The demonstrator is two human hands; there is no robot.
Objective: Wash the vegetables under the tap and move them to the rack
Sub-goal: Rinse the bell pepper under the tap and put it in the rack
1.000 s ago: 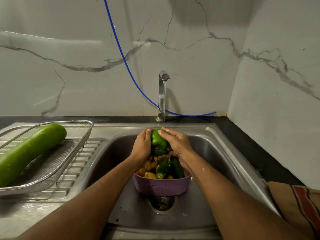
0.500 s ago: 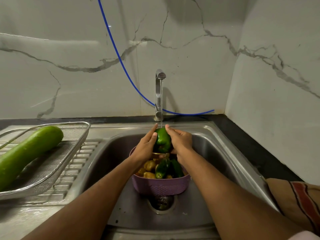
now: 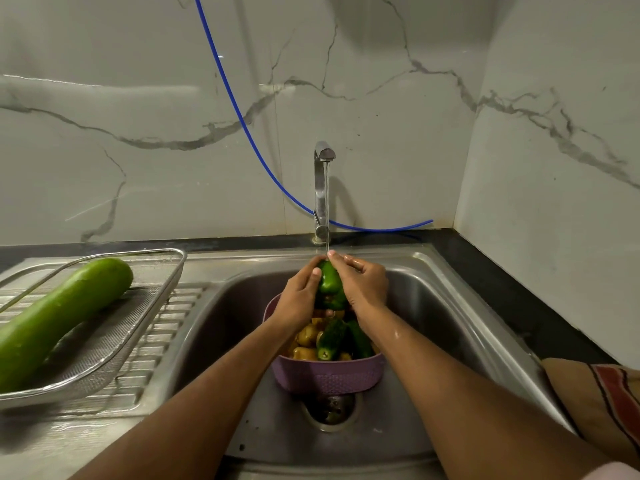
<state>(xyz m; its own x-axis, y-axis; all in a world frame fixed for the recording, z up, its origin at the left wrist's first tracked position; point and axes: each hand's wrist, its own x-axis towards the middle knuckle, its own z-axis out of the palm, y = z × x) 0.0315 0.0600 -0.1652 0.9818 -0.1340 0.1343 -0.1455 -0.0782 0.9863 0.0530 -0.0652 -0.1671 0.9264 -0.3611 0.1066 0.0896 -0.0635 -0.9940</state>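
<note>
Green and glossy, the capsicum [image 3: 329, 284] is sitting at centre frame, just under the thin stream falling from the tap [image 3: 323, 188] and above the purple basket [image 3: 327, 375] of unwashed vegetables in the sink [image 3: 433, 306]. We are cupping it from both sides: our left hand [image 3: 299, 296] is curling round its left flank, thumb pressing on the skin, while our right hand [image 3: 363, 285] is wrapping its right side with fingertips reaching up to the water. We are judging it light, hollow and firm, but slick when wet, so a broad palm hold round the shoulders is looking safer than a fingertip pinch. Compared with a second ago, we are holding the capsicum turned, with the right fingers lying higher over its top; the water is now striking them. At the left of the frame, the bottle gourd [image 3: 62, 317] is lying in the wire rack [image 3: 145, 327] as before.
</note>
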